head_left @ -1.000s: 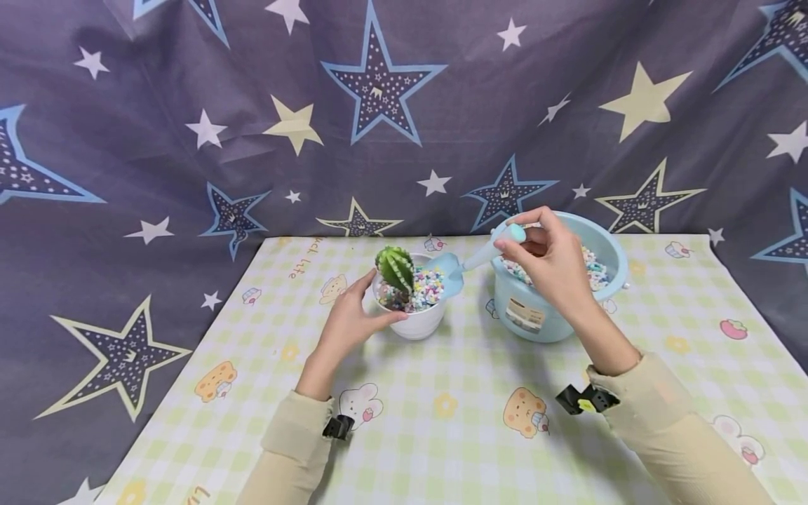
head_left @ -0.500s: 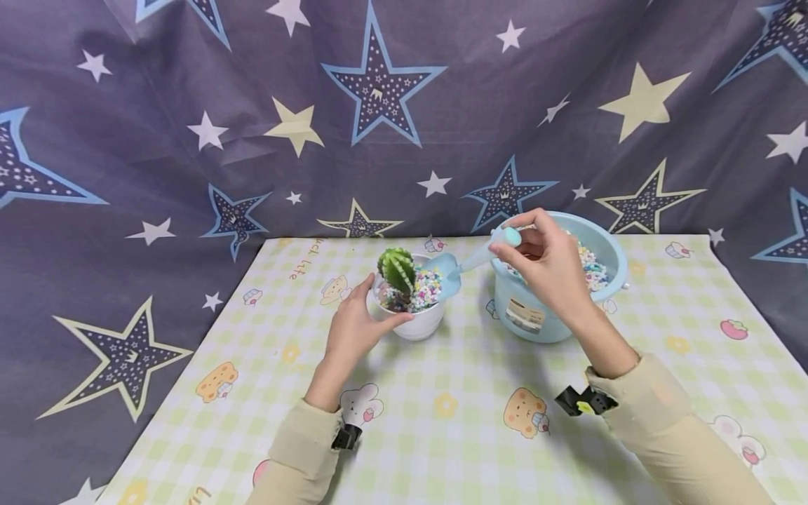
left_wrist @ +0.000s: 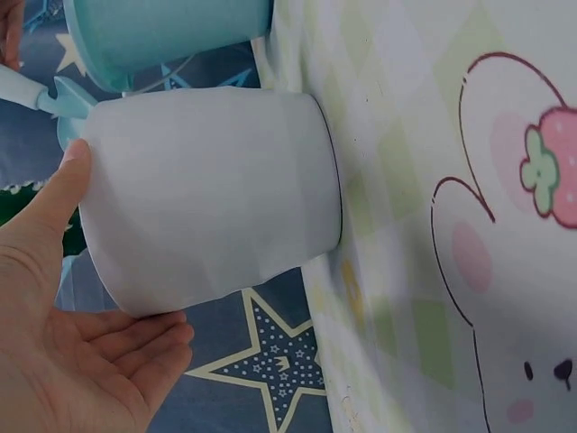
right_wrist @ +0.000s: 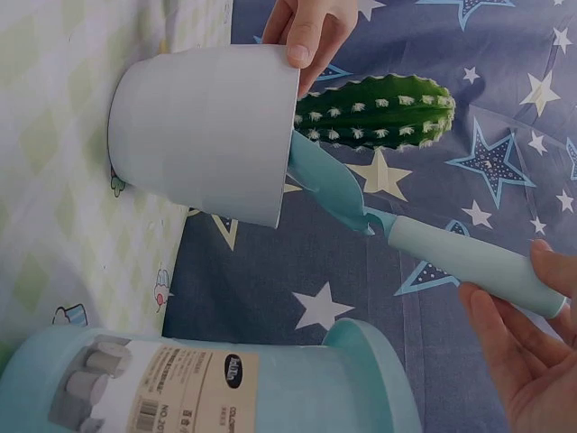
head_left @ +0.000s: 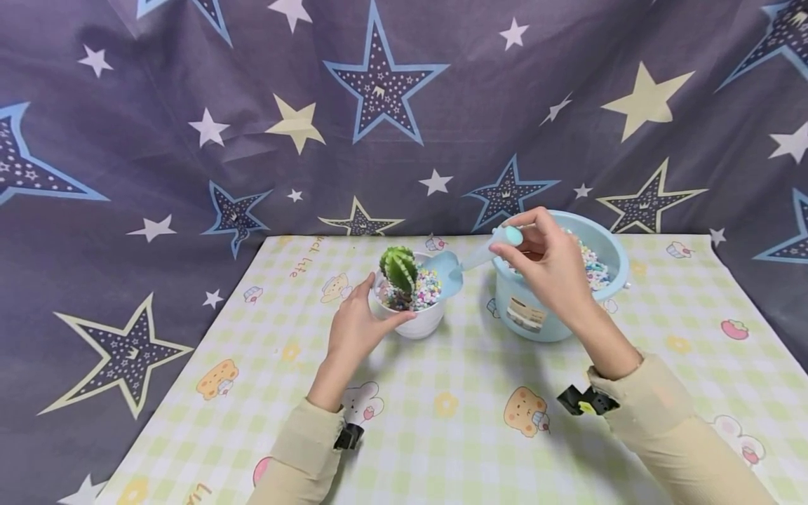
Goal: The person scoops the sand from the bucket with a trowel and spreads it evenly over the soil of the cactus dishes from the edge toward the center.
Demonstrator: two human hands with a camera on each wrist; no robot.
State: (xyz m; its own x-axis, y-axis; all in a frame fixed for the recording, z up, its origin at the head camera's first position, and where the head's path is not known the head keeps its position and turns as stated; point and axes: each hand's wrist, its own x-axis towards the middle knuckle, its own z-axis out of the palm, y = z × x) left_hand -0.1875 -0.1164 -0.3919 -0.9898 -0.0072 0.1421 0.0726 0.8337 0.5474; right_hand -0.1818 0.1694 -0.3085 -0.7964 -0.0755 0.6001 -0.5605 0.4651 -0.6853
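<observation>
A white pot (head_left: 421, 325) stands on the table in the head view, with a green cactus (head_left: 398, 269) in it among small multicoloured pebbles (head_left: 426, 287). My left hand (head_left: 358, 324) grips the pot's rim from the left, thumb along the near side. In the right wrist view, the blade of a light-blue trowel (right_wrist: 330, 185) dips over the rim, its tip hidden inside the pot. My right hand (head_left: 558, 270) pinches the end of the trowel's handle (right_wrist: 464, 260) between thumb and fingers. The left wrist view shows the pot's smooth side (left_wrist: 212, 194) beside my left palm.
A light-blue bucket (head_left: 536, 315) with more coloured pebbles stands right of the pot, partly under my right hand. The table has a green-and-white checked cloth (head_left: 442, 449) with cartoon prints. A dark curtain (head_left: 404, 175) with stars hangs behind it.
Over the last second my left hand and forearm have shifted slightly to the right at the pot. My right hand and the trowel handle have dipped a little left; the trowel blade stays at the rim.
</observation>
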